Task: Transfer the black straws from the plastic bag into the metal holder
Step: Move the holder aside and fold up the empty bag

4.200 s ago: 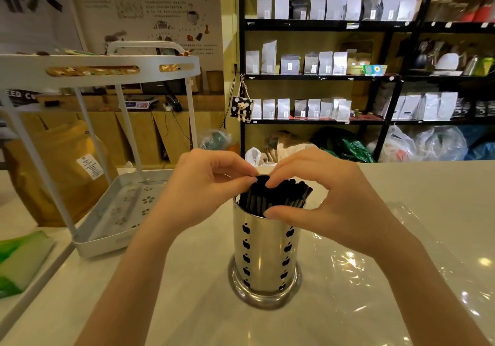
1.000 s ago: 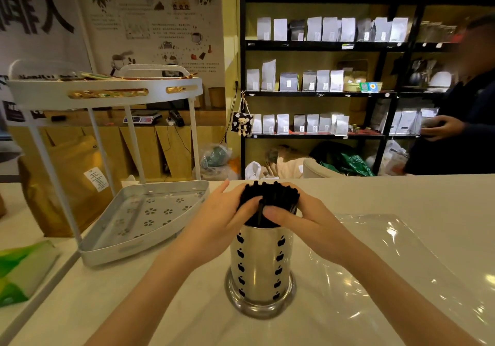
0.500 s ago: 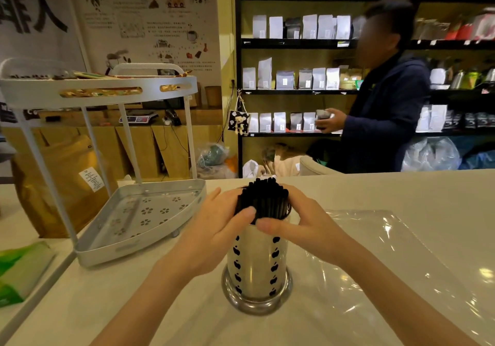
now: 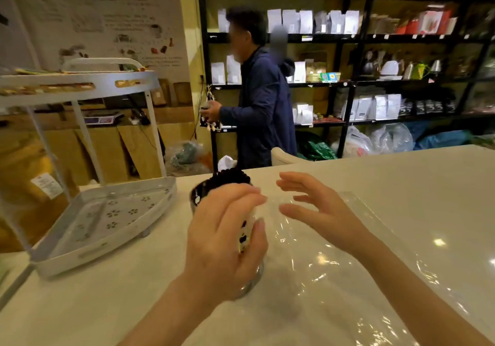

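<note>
The black straws (image 4: 229, 178) stand bunched in the shiny metal holder (image 4: 245, 234), which has black apple-shaped cut-outs and sits mid-counter. My left hand (image 4: 223, 241) is wrapped around the holder's body and hides most of it. My right hand (image 4: 316, 209) hovers just right of the holder with fingers spread, holding nothing and apart from it. The clear plastic bag (image 4: 348, 265) lies flat and crinkled on the counter under and right of my right hand.
A white two-tier rack (image 4: 101, 219) stands at the left on the pale counter (image 4: 428, 184). A person in a dark blue jacket (image 4: 261, 109) walks behind the counter before black shelves of pouches (image 4: 334, 21).
My left hand slid down from the straw tops and now grips the holder's side. My right hand let go and drew away to the right. The person behind walked left.
</note>
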